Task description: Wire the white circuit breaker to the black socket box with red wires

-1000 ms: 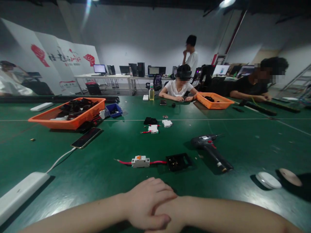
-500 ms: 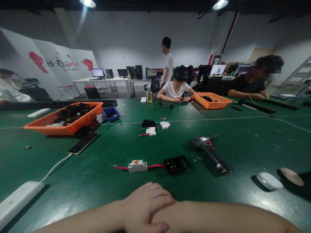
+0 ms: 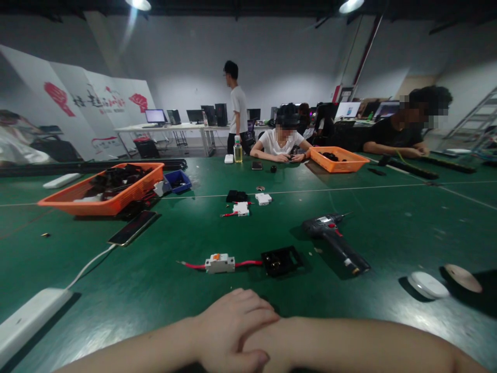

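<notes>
My left hand (image 3: 231, 324) lies palm down across my right hand (image 3: 257, 339) near the table's front edge. Its fingers are stretched out over the right wrist, with the thumb apart, and it holds no object. The right hand's fingers are hidden beneath it. Just beyond the hands lies a white circuit breaker (image 3: 220, 263) with an orange switch. Red wire (image 3: 248, 263) joins it to a black plastic housing (image 3: 280, 260) with metal parts inside; another red wire end sticks out leftward. A dark cordless screwdriver (image 3: 336, 241) rests on its side to the right, touched by neither hand.
Further back are white breakers (image 3: 240, 208), an orange basket (image 3: 104, 207) of black parts, a blue bin (image 3: 177, 182) and a second orange basket (image 3: 337, 165). A phone (image 3: 134, 228) is cabled to a white power strip (image 3: 33, 324). A white round-edged case (image 3: 427, 286) lies right. Co-workers sit opposite.
A standing person in the background has moved to the left. My hands keep the same pose, and the things on the table have not moved apart from a slight view shift.
</notes>
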Demonstrator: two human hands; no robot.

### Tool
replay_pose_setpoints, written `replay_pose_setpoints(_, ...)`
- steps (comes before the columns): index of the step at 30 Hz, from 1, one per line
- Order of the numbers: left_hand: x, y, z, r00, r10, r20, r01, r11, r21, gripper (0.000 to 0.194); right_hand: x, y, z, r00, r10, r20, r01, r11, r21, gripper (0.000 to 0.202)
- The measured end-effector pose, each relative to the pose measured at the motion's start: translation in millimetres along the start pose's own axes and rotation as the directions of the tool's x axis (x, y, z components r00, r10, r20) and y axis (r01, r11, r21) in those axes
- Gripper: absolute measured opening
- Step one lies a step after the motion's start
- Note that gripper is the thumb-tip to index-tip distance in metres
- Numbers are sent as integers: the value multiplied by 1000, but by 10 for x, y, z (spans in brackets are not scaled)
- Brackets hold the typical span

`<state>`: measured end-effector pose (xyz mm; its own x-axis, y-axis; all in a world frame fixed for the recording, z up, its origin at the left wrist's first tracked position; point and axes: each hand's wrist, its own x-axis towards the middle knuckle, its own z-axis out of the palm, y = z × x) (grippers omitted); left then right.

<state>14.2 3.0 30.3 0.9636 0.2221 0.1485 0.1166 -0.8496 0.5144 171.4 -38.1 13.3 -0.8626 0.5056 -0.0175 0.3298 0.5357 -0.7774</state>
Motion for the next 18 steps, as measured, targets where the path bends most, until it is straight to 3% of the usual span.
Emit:
replay_pose_setpoints(7,19,19,-13,1000,20,-20,-20,1000,-6,61,18,48,23,999,-46,8,47,996,-71,32)
replay_pose_setpoints(18,-10,-1,5,1000,19,-17,-19,1000,2,61,124,152,88,978,-156,139,182,962,-203,44)
